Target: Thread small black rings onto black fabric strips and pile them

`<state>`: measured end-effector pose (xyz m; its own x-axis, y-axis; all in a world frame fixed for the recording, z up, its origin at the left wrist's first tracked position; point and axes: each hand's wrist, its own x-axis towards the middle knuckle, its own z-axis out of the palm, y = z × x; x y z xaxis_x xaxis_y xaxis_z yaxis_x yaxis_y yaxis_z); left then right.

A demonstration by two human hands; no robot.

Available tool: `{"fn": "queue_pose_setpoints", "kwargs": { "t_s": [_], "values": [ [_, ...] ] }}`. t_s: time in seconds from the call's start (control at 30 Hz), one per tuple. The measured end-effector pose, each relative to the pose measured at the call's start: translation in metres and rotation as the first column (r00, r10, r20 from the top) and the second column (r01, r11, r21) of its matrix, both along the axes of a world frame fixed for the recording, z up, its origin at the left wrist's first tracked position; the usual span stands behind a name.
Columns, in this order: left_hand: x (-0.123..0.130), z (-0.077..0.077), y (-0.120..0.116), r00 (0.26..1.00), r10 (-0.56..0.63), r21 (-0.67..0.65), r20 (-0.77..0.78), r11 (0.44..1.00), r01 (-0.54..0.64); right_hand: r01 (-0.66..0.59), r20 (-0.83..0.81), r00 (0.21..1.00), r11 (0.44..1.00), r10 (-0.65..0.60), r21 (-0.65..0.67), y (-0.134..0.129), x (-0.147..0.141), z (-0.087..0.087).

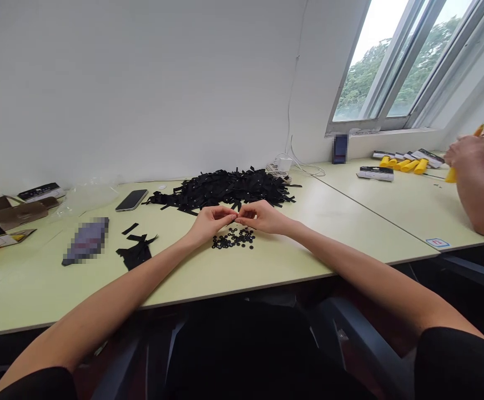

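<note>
My left hand (212, 223) and my right hand (262, 216) meet fingertip to fingertip over the table, both closed in a pinch. Between them is something small and dark, too small and hidden to name. Just below my fingers lie several small black rings (233, 239), like washers, scattered on the tabletop. Behind my hands spreads a large heap of short black strips (229, 189), some with a pale dot on them. A smaller bunch of black strips (136, 253) lies beside my left forearm.
A phone (132, 200) lies left of the heap, near a clear plastic bag (87, 194) and a blurred dark packet (86, 241). Chargers and cables (284, 164) stand by the wall. At right, another person's hands (473, 150) hold something yellow near yellow pieces (408, 165) and cards.
</note>
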<state>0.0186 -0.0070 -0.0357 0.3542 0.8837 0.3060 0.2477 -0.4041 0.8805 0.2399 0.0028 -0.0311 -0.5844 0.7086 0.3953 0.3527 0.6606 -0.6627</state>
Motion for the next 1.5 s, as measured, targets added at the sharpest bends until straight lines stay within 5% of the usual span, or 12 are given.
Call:
{"fn": "queue_pose_setpoints", "kwargs": {
  "t_s": [0.37,0.87,1.5],
  "values": [
    [-0.003,0.002,-0.003,0.995,-0.099,-0.011,-0.016,0.995,0.099,0.084,0.025,0.996,0.996,-0.085,0.025,0.005,0.003,0.000],
    [-0.004,-0.002,0.003,0.994,-0.074,-0.066,0.085,0.995,0.080,0.035,0.004,0.999,0.999,-0.035,-0.017,0.004,0.001,-0.002],
    [-0.003,-0.007,0.000,0.996,-0.085,0.002,-0.028,0.996,0.085,0.013,-0.053,0.998,0.994,-0.019,-0.110,0.011,-0.001,-0.009]
  ]
}}
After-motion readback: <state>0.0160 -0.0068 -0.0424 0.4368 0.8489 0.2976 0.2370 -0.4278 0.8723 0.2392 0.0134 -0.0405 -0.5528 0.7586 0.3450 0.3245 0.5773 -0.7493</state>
